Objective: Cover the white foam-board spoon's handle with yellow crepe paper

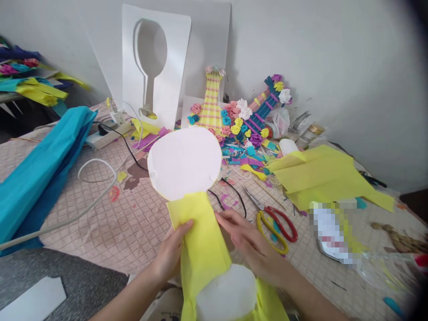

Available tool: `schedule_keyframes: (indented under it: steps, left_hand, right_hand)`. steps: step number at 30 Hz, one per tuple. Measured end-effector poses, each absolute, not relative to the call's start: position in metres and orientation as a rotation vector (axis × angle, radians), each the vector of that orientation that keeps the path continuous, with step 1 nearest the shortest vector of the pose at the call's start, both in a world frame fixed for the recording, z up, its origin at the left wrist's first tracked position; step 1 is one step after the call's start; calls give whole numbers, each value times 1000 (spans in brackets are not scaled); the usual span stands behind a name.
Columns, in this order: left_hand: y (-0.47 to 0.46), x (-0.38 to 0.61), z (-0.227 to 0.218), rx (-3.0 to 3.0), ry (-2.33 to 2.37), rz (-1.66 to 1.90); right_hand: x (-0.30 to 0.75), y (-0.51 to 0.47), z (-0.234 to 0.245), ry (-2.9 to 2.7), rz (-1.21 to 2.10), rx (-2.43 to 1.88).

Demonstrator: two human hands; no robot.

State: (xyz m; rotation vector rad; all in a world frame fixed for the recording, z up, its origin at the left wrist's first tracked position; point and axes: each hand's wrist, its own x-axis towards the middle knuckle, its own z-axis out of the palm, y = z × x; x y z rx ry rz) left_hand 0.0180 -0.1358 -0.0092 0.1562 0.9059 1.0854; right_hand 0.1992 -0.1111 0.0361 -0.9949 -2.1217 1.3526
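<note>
A white foam cutout [183, 162] shaped like a round body with a long neck lies in front of me. Yellow crepe paper [200, 240] is wrapped round its neck. My left hand [172, 252] presses the left edge of the yellow paper, thumb on top and fingers curled under it. My right hand [249, 243] lies flat with fingers stretched out, touching the paper's right edge. The lower end of the white foam [227, 294] pokes out of the paper near my body.
Scissors [276, 220] with red and yellow handles lie right of my right hand. A loose yellow paper sheet [321, 176] lies farther right, turquoise paper [36, 174] at the left. Decorated paper guitars [214, 102] lean on the wall. White and black cables cross the table [130, 223].
</note>
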Motion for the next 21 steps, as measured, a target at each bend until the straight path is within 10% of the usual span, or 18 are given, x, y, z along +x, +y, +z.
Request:
schedule_keyframes:
  steps: [10,21]
  left_hand:
    - [-133,9,-3,160,1150,1209]
    - [-138,-9,-15,180,1151,1349]
  right_hand:
    - [219,-125,41,-2450,1133,-935]
    - [315,-99,-43,-2169,33,-2056]
